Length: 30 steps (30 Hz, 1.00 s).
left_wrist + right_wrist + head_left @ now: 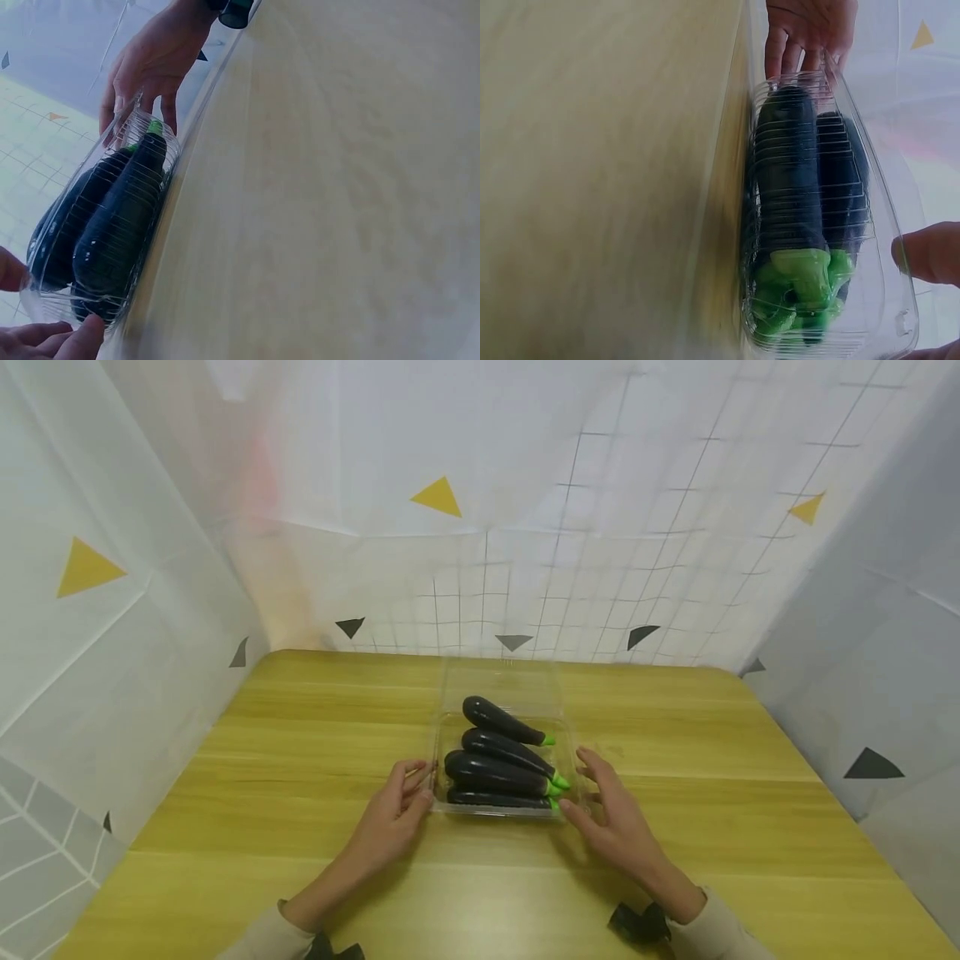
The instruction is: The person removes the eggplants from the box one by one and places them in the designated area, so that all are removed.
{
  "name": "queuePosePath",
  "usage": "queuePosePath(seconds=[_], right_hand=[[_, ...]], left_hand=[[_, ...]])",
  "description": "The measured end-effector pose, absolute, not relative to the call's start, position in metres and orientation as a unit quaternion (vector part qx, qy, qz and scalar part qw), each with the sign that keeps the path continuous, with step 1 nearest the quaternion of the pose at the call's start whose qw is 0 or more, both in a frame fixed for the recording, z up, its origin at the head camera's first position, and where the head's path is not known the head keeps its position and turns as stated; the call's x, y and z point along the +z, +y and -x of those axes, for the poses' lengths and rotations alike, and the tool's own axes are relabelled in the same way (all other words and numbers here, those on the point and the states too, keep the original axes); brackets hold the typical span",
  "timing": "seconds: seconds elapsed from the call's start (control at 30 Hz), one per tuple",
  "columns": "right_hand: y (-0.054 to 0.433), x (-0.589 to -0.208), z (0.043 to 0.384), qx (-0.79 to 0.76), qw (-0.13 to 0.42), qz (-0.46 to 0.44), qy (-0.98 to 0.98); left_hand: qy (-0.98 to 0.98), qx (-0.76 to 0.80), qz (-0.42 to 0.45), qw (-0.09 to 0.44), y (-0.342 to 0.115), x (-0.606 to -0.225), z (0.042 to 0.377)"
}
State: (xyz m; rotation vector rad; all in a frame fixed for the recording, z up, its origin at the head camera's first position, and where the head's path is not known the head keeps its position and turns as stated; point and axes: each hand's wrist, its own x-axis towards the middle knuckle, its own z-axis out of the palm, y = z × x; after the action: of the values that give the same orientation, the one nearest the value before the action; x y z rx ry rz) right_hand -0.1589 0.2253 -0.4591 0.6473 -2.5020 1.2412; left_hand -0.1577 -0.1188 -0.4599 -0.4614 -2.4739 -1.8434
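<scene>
Left hand and right hand, fingers spread, flank the clear box (tabletop stretches beyond either edge).

Over on the desk, four eggplants lie in a box, lid behind, left hand and right hand at either end.

My head view looks forward and down over the table, far enough back to take in its far edge and both far corners. The left-wrist view looks from low and close behind my left hand along the clear box toward the right edge; the other, just as near behind my right hand, faces the left edge, so both share that box from opposite ends
</scene>
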Motion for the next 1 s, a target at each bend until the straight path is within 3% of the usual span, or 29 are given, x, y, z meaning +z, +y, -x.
queuePosePath(seconds=[0.37, 0.57, 0.8, 1.0], right_hand=[[0.225, -0.447, 0.165, 0.371, 0.172, -0.21, -0.888], [0.213, -0.425, 0.175, 0.359, 0.2, -0.282, -0.867], [0.184, -0.415, 0.182, 0.389, 0.163, -0.367, -0.829], [0.171, -0.419, 0.186, 0.399, 0.151, -0.371, -0.825]], left_hand=[[-0.806, -0.575, 0.136, 0.044, -0.123, -0.448, 0.164], [-0.818, -0.544, 0.17, 0.073, -0.133, -0.442, 0.181], [-0.813, -0.516, 0.255, 0.087, -0.128, -0.448, 0.201], [-0.808, -0.502, 0.299, 0.077, -0.128, -0.457, 0.21]])
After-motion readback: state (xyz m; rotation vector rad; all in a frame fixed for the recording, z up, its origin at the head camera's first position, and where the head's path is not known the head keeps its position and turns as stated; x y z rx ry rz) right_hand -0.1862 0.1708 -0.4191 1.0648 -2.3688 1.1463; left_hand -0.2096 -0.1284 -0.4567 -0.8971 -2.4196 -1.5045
